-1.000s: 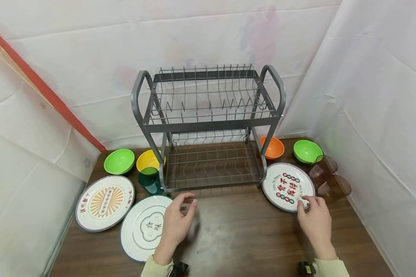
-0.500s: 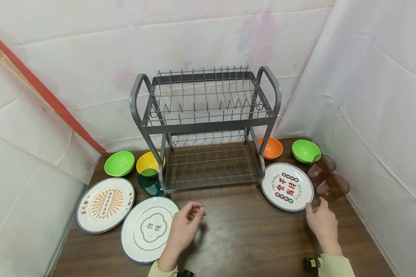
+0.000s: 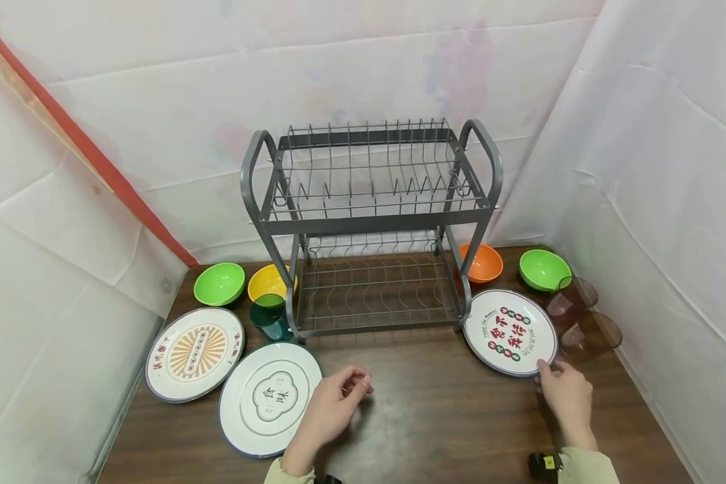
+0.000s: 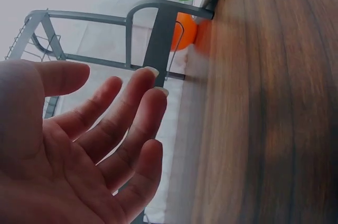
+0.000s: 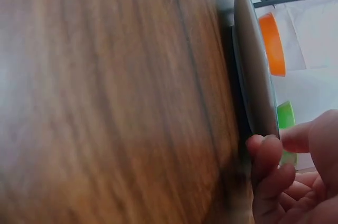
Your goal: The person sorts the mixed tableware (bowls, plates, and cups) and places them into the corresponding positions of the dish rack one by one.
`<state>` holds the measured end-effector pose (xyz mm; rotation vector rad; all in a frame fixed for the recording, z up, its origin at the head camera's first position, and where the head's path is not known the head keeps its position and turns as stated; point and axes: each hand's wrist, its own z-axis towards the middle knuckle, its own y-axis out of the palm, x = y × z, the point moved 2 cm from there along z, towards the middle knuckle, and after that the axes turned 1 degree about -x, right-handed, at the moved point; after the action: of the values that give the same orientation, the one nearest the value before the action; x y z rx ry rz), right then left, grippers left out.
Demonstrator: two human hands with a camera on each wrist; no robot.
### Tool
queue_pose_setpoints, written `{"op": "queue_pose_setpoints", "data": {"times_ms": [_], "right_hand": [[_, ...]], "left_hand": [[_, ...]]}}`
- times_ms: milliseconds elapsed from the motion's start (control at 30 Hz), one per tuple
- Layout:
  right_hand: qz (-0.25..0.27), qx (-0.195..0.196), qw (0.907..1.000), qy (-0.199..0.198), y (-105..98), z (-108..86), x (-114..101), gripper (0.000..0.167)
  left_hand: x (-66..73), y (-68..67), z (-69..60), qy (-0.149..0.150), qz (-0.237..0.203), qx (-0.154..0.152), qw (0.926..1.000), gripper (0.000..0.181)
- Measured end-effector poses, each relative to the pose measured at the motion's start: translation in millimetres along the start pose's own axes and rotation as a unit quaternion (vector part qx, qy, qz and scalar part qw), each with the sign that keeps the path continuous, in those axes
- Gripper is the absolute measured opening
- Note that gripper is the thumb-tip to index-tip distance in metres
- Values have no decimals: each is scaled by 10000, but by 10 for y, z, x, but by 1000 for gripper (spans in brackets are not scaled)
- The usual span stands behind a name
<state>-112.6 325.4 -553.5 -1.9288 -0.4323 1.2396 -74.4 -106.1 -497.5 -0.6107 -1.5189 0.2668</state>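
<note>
My right hand (image 3: 567,398) pinches the near right edge of a white plate (image 3: 490,336) with red lettering. In the right wrist view the thumb lies on one side of the plate (image 5: 254,60) and the fingers of the hand (image 5: 296,176) on the other, at its rim. Loosely curled and holding nothing, my left hand (image 3: 333,410) hovers above the table, just right of a white plate (image 3: 242,410) with a flower-shaped emblem. The left wrist view shows the palm and relaxed fingers of that hand (image 4: 100,129).
A grey two-tier rack (image 3: 375,224) stands at the back. Left of it are a plate with a sunburst (image 3: 169,383), a green bowl (image 3: 220,284), a yellow bowl (image 3: 266,281) and a teal cup (image 3: 272,323); right, an orange bowl (image 3: 484,263), a green bowl (image 3: 543,269) and two tinted cups (image 3: 599,336).
My right hand has moved to the plate's near right edge and now pinches it. My left hand has shifted right and toward the table's front, still holding nothing.
</note>
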Motion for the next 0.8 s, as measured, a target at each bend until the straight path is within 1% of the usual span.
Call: {"op": "queue_pose_setpoints", "data": {"times_ms": [100,200,267,433,500,567,800], "right_hand": [[109,10,9999,67,23,14,-5,58],[139,136,9998,40,41,17,-2,48],[303,129,9994,99,53,21,-1,44],[727,-62,9963,454,57,27,-2,51],[767,-71,9956,536,52,21,-13,56],[867,-94,9945,587,51,6,-23,57],[1222,53,9909,569,30,-107,-54,57]], "left_hand": [[-30,-1,-1,-27,44,-111,9999,24],[-56,-4,-5,-43,93,-172,9998,28],[-68,-11,-10,-43,119,-167,9998,29],[-97,-39,-25,-114,86,-127,9998,30],[-112,-56,-32,-168,58,-126,9998,30],[-125,-76,-40,-207,66,-113,9997,29],[-139,-164,-69,-209,117,31,9997,30]]}}
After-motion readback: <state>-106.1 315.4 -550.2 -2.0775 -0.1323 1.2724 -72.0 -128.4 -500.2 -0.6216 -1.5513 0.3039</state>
